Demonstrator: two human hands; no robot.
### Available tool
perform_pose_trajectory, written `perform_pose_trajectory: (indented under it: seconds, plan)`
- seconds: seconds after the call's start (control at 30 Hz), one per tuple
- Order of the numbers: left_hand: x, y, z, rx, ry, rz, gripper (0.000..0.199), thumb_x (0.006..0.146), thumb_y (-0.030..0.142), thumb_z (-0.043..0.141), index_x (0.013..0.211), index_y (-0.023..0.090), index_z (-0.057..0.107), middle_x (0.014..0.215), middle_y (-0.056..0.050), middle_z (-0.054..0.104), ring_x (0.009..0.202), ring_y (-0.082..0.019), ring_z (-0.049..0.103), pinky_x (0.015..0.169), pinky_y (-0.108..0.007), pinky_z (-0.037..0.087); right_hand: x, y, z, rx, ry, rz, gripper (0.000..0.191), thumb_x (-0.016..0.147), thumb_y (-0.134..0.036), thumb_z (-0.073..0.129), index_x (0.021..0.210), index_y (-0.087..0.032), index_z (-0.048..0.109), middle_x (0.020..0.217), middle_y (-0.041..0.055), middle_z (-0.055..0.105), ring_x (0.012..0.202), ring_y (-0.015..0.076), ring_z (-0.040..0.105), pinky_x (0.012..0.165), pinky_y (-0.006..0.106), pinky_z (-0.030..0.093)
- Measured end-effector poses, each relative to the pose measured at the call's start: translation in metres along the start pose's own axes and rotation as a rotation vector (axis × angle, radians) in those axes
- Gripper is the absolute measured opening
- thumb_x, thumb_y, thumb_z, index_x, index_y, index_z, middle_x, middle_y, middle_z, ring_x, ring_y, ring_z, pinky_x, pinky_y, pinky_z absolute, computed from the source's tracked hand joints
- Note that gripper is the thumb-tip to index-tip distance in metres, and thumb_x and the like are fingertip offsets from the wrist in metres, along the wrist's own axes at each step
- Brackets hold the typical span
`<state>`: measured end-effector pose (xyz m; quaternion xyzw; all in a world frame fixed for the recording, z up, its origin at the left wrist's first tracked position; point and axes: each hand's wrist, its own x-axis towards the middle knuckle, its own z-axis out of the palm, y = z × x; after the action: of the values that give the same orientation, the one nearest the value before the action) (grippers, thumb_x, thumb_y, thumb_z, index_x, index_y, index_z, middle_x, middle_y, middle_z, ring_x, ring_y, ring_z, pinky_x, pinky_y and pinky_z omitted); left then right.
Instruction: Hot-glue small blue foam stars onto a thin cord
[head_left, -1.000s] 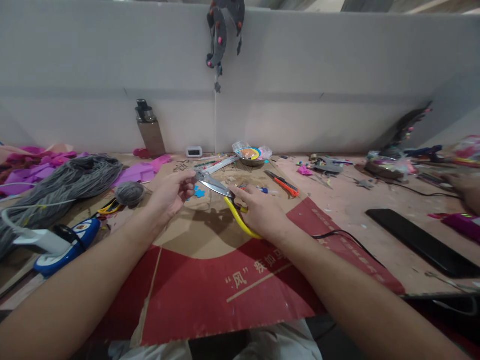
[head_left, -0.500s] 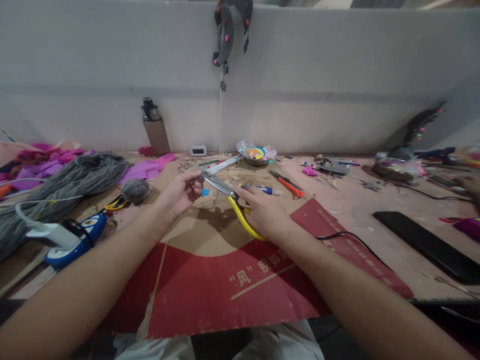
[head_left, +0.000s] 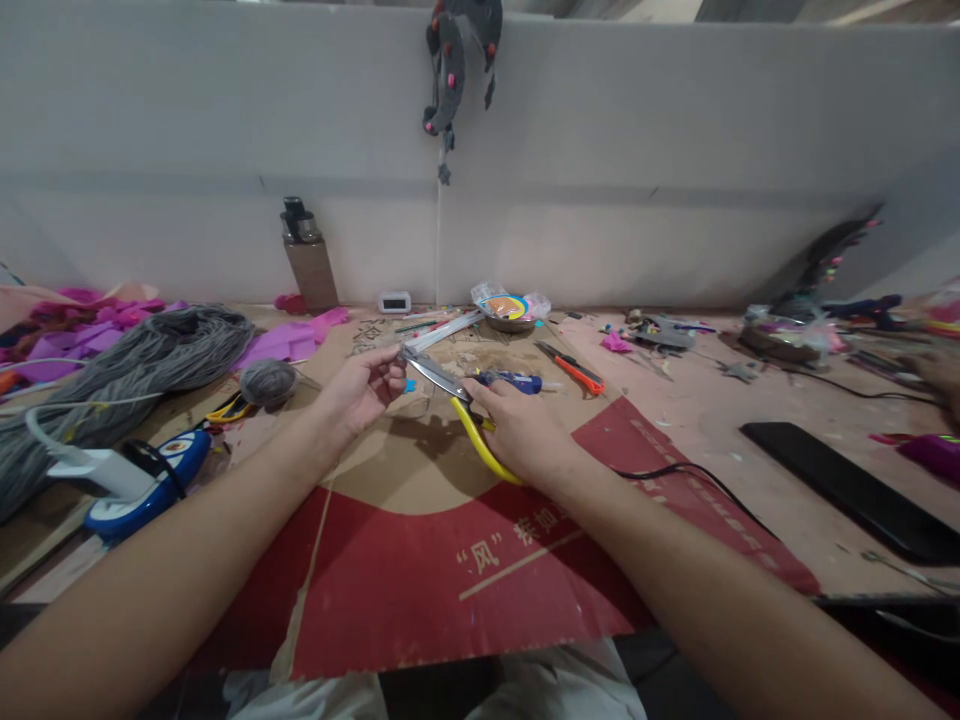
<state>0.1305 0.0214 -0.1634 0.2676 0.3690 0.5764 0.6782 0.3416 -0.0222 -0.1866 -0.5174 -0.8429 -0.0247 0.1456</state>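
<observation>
Yellow-handled scissors (head_left: 480, 440) are in my right hand (head_left: 521, 420), their metal blades pointing up and left, nearly closed. My left hand (head_left: 369, 388) is closed in a pinch at the blade tips, on a small grey piece (head_left: 406, 354) that is too small to make out well. Both hands are above the brown and red cardboard (head_left: 420, 580). A small blue shape (head_left: 410, 385) lies by the left fingertips. Behind my right hand is a blue tube (head_left: 517, 382).
Grey yarn (head_left: 172, 345), a yarn ball (head_left: 268, 382) and a blue-and-white power strip (head_left: 161, 480) are at left. An orange cutter (head_left: 574, 368), a wrapped bowl (head_left: 511, 310) and a black phone (head_left: 847, 488) lie behind and right. Another person's hand (head_left: 934, 375) shows at the right edge.
The scissors and my right hand have shifted slightly left, and the blades look a little more closed. My left hand has hardly moved. The whole view has shifted slightly.
</observation>
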Motion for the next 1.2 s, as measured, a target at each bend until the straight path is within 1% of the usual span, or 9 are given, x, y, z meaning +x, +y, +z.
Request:
perform_pose_trajectory:
  seconds: [0.17,0.43,0.6,0.7,0.8,0.9,1.0,1.13,1.2]
  plan:
    - [0.001,-0.001,-0.001,-0.004,-0.004,0.003,0.012,0.08,0.007,0.054,0.069,0.008,0.06,0.056,-0.001,0.051,0.043,-0.004,0.045,0.038,-0.013,0.04,0.0,0.001,0.001,0.032,-0.001,-0.009,0.048,0.088,-0.026,0.042,0.137,-0.026,0.043,0.111,0.0101,0.062,0.089,0.0222,0.062,0.073,0.031,0.044]
    - [0.002,-0.002,-0.002,-0.014,-0.038,-0.02,0.012,0.08,0.008,0.054,0.07,0.01,0.059,0.057,-0.002,0.05,0.044,-0.005,0.045,0.039,-0.013,0.041,-0.001,-0.003,-0.005,0.004,-0.025,0.01,0.047,0.088,-0.028,0.044,0.135,-0.024,0.045,0.105,0.0106,0.064,0.084,0.0228,0.063,0.073,0.031,0.045]
    - [0.004,-0.002,-0.004,-0.019,-0.035,-0.029,0.011,0.081,0.009,0.055,0.071,0.009,0.06,0.058,-0.002,0.051,0.044,-0.004,0.046,0.04,-0.013,0.041,-0.001,-0.003,-0.004,0.066,0.042,-0.007,0.043,0.088,-0.027,0.045,0.13,-0.022,0.051,0.103,0.01,0.067,0.083,0.0218,0.063,0.072,0.029,0.044]
    - [0.008,-0.002,-0.007,0.049,0.044,0.047,0.01,0.081,0.01,0.056,0.072,0.009,0.06,0.059,-0.002,0.055,0.044,-0.004,0.048,0.04,-0.012,0.041,0.001,0.0,-0.004,0.192,0.06,-0.009,0.039,0.086,-0.023,0.047,0.123,-0.021,0.058,0.099,0.0086,0.069,0.083,0.02,0.063,0.071,0.027,0.043]
    - [0.013,0.0,-0.012,0.109,0.13,0.215,0.007,0.078,0.009,0.058,0.072,0.011,0.059,0.059,-0.001,0.057,0.046,-0.005,0.05,0.043,-0.013,0.043,0.002,0.002,-0.006,0.336,-0.001,0.018,0.029,0.086,-0.022,0.048,0.109,-0.021,0.065,0.087,0.0054,0.071,0.073,0.017,0.062,0.063,0.024,0.041]
    - [0.015,0.004,-0.016,0.106,0.168,0.324,0.008,0.076,0.011,0.062,0.068,0.013,0.058,0.057,0.0,0.056,0.048,-0.007,0.053,0.048,-0.016,0.046,0.0,0.001,-0.008,0.381,-0.075,0.02,0.021,0.084,-0.025,0.052,0.096,-0.02,0.069,0.079,0.0046,0.071,0.067,0.0164,0.061,0.059,0.024,0.039]
    - [0.013,0.008,-0.016,0.103,0.155,0.371,0.009,0.072,0.01,0.064,0.067,0.013,0.057,0.058,-0.001,0.057,0.055,-0.009,0.058,0.052,-0.017,0.048,-0.005,-0.002,-0.006,0.359,-0.111,-0.063,0.022,0.079,-0.028,0.06,0.098,-0.023,0.069,0.087,0.0049,0.071,0.078,0.0184,0.064,0.064,0.024,0.04]
    - [0.006,0.011,-0.011,0.14,0.115,0.4,0.013,0.067,0.005,0.065,0.073,0.013,0.057,0.064,-0.001,0.06,0.06,-0.009,0.06,0.058,-0.019,0.05,-0.012,-0.008,-0.007,0.286,-0.165,-0.168,0.034,0.072,-0.024,0.066,0.106,-0.022,0.067,0.092,0.0068,0.07,0.085,0.0211,0.063,0.072,0.026,0.042]
    - [0.003,0.011,-0.009,0.172,0.107,0.404,0.016,0.066,0.006,0.067,0.077,0.014,0.057,0.066,0.0,0.06,0.06,-0.009,0.06,0.059,-0.02,0.05,-0.014,-0.01,-0.01,0.319,-0.198,-0.232,0.037,0.072,-0.022,0.067,0.109,-0.021,0.066,0.096,0.0079,0.069,0.089,0.0216,0.062,0.075,0.028,0.043]
